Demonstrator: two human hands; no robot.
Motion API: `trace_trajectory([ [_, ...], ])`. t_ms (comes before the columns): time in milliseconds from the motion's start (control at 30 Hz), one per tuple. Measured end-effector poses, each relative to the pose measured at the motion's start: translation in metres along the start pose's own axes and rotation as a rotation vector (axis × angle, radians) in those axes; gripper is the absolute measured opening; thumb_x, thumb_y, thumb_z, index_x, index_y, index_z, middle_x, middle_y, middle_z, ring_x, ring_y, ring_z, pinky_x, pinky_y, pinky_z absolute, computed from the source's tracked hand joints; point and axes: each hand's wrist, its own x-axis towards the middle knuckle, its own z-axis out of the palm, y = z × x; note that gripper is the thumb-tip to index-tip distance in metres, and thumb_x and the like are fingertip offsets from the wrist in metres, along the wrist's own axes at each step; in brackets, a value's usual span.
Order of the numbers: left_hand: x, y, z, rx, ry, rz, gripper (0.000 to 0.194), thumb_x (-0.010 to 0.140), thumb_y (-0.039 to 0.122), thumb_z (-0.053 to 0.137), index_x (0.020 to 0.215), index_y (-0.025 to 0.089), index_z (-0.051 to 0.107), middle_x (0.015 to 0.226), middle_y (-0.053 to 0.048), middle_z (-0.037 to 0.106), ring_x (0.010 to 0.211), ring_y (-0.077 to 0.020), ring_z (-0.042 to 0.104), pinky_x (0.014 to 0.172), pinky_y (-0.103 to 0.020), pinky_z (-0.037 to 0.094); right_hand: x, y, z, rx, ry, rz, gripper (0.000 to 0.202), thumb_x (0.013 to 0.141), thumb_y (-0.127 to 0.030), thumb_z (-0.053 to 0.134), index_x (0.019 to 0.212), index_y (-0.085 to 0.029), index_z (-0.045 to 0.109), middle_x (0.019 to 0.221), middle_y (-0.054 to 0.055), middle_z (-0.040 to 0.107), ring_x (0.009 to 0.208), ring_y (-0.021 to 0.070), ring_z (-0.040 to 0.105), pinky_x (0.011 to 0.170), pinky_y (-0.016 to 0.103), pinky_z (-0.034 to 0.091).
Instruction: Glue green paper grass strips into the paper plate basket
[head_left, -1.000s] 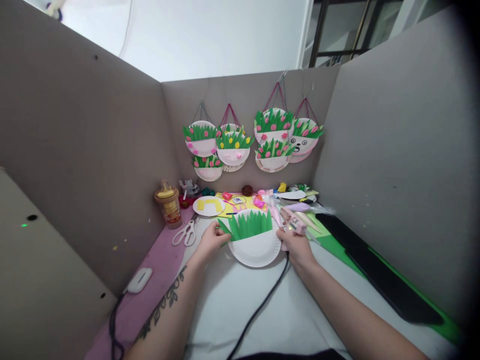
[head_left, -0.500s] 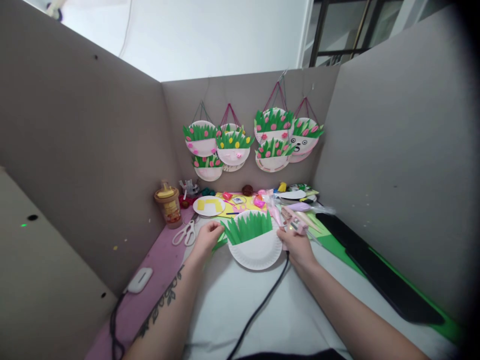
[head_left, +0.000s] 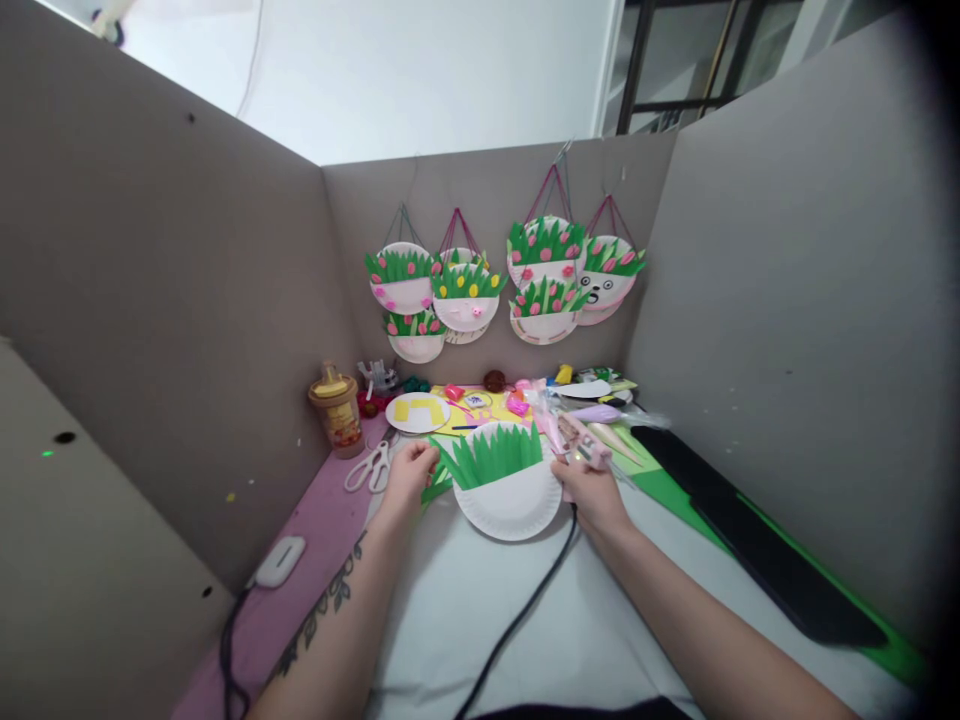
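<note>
My right hand [head_left: 591,488] grips a paper plate [head_left: 511,508] and glue gun [head_left: 586,443]; my left hand [head_left: 409,474] pinches paper grass [head_left: 487,460]. I'm likely fitting it; next needs careful alignment

Low passage between forearms, over pale cloth [head_left: 435,610]; black cable [head_left: 519,628] crosses it diagonally. Ahead, paper plate [head_left: 510,507] blocks way between left hand [head_left: 411,475] and right hand [head_left: 596,490]; green paper [head_left: 439,485] fills gap beside left. White scissors [head_left: 373,460] just outside left hand. Pink glue gun [head_left: 591,448] crowds right. Grey panels [head_left: 772,280] wall both sides. Narrow gap above clutter [head_left: 517,403], under hanging plates [head_left: 405,295].
</note>
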Motion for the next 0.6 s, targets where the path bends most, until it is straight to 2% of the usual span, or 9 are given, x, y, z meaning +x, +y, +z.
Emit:
trace_trajectory([
  [167, -0.0028, -0.0061, 0.0024, 0.096, -0.096, -0.027, 0.012, 0.062, 0.024, 0.055, 0.058, 0.018, 0.046, 0.045, 0.007, 0.044, 0.035, -0.0041, 0.032, 0.035, -0.018, 0.019, -0.0004, -0.0003, -0.0006, 0.037, 0.064, -0.001, 0.028, 0.046, -0.018, 0.076, 0.072, -0.014, 0.067, 0.063, 0.002, 0.069, 0.059, 0.0176, 0.064, 0.053, 0.025, 0.050],
  [600, -0.0093, -0.0063, 0.0036, 0.169, -0.220, -0.016, 0.020, 0.064, 0.028, 0.060, 0.056, 0.018, 0.043, 0.043, 0.007, 0.043, 0.036, -0.0047, 0.032, 0.038, -0.018, 0.019, 0.0025, 0.0031, -0.0036, -0.005, 0.060, -0.015, 0.026, 0.048, -0.020, 0.076, 0.071, -0.015, 0.067, 0.057, -0.001, 0.065, 0.053, 0.0153, 0.060, 0.049, 0.023, 0.046],
])
